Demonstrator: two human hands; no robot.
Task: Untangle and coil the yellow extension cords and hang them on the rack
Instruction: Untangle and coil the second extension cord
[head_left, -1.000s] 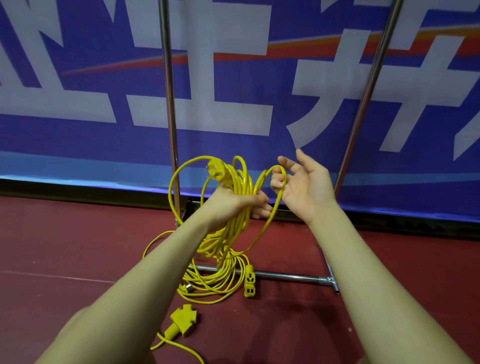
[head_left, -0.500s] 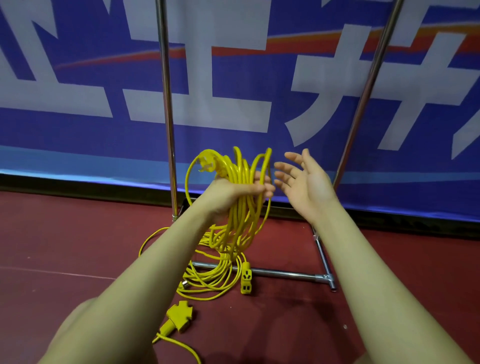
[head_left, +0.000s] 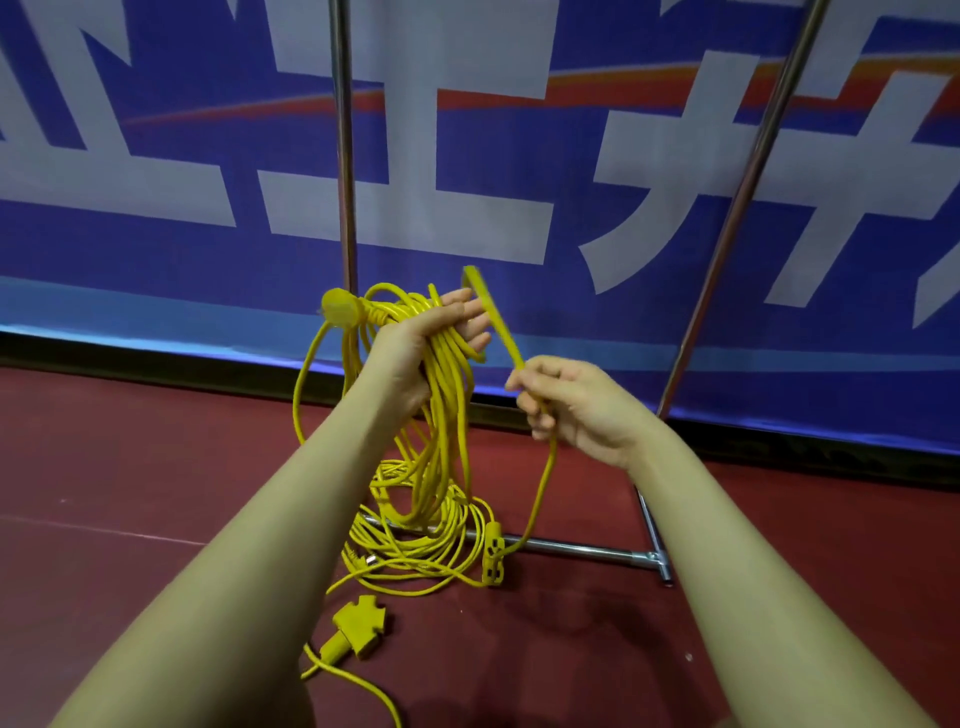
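While your left hand (head_left: 415, 353) holds the gathered loops of the yellow extension cord (head_left: 441, 395), its grip stays loose: the fingers are extended and only slightly bent, with the strands lying across the palm and a round yellow plug (head_left: 338, 310) resting at the top of the bundle. Your right hand (head_left: 576, 405) pinches a single strand, its grip closed around the cord, which appears motion-blurred above the fingers and runs down below them to a yellow socket block (head_left: 493, 558) on the red floor (head_left: 130, 493). The lower loops of the bundle hang down onto a loose pile of cord lying over the rack's base bar (head_left: 587, 549). Nearer to you on the floor lies a yellow multi-outlet adapter (head_left: 361, 623) on its own cord. Two chrome rack uprights (head_left: 345, 156) rise in front of a blue banner (head_left: 156, 234) with white characters.
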